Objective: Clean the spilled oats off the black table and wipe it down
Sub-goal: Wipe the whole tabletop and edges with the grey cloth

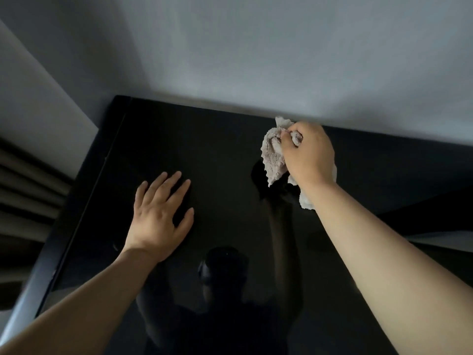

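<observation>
The black table (230, 155) has a glossy top that mirrors the person's arms and a dim outline of the head and shoulders. Its far edge runs along a pale grey wall (256, 47), and its left edge is a narrow raised strip. No oats can be made out on the dark surface, though the low light makes small bits hard to tell.

The right hand (307, 155) is closed around a crumpled, off-white cloth (273, 160) near the table's far edge, close to the wall. The cloth bunches out to the left of the fingers and hangs below the wrist; part of it is hidden by the hand. The left hand (160, 216) lies flat on the tabletop, fingers spread, gripping nothing, well apart from the cloth.

Pleated curtains (23, 185) show at the left, partly cut off by the frame.
</observation>
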{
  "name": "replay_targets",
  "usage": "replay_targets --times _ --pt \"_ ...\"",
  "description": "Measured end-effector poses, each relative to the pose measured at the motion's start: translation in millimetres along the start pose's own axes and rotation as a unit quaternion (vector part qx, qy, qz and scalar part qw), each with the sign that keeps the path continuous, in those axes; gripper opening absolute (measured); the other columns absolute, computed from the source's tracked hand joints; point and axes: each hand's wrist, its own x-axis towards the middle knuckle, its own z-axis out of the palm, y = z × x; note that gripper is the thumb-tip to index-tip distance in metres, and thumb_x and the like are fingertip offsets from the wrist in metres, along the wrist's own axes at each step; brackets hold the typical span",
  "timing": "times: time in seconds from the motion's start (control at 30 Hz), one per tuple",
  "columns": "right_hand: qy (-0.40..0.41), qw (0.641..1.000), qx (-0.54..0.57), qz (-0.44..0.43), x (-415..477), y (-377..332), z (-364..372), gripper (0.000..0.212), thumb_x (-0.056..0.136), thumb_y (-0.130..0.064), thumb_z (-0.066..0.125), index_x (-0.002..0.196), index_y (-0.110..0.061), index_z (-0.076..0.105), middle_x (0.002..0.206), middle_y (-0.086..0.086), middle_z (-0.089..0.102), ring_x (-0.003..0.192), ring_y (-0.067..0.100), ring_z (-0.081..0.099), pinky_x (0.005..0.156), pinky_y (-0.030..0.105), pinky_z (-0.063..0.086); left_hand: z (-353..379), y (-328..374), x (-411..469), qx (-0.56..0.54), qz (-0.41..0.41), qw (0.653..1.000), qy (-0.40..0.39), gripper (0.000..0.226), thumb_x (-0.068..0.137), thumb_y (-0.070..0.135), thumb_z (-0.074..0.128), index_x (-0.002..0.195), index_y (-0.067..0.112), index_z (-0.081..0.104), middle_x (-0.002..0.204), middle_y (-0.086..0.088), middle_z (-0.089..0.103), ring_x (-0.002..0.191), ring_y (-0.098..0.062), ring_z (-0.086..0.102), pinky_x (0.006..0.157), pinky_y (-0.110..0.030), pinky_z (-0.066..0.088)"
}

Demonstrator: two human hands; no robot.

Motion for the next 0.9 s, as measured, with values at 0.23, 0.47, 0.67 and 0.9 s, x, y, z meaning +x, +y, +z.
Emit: replay_targets --times 0.23,0.47,0.67,0.9 --pt "-0.042 0.997 -0.057 0.031 60 -2 66 0.023 0.094 -0.029 0.052 0.096 -0.01 0.064 0.103 0.01 0.063 0.1 0.028 0.057 0.078 0.033 0.043 2 -1 1 -0.017 -0.003 1.0 0.01 0.058 0.089 0.044 0.042 0.139 0.016 0.047 0.151 0.0 0.036 0.145 -0.018 0.021 0.117 -0.05 0.015" --pt "-0.046 0.994 -0.094 -0.041 7 -17 66 0.024 0.092 -0.037 0.05 0.091 -0.018 0.064 0.084 -0.001 0.057 0.078 0.018 0.054 0.065 0.028 0.04 4 0 3 -0.003 -0.001 1.0 0.011 0.056 0.088 0.042 0.043 0.137 0.016 0.05 0.149 0.0 0.038 0.143 -0.019 0.024 0.117 -0.049 0.016" --pt "-0.205 0.977 -0.025 -0.049 -40 -29 33 0.02 0.088 -0.036 0.058 0.082 -0.019 0.067 0.081 -0.006 0.061 0.071 0.01 0.057 0.063 0.031 0.051 3 0 3 0.003 -0.004 1.0 -0.005 0.057 0.088 0.044 0.041 0.137 0.017 0.05 0.15 0.0 0.038 0.143 -0.02 0.025 0.116 -0.05 0.016" --pt "-0.065 0.996 -0.04 -0.036 65 -26 45 0.021 0.093 -0.03 0.055 0.09 -0.013 0.066 0.093 0.001 0.061 0.084 0.018 0.058 0.073 0.029 0.044 4 -1 4 0.009 -0.007 1.0 -0.012 0.057 0.089 0.046 0.04 0.137 0.017 0.05 0.15 0.0 0.037 0.143 -0.02 0.024 0.117 -0.05 0.016"
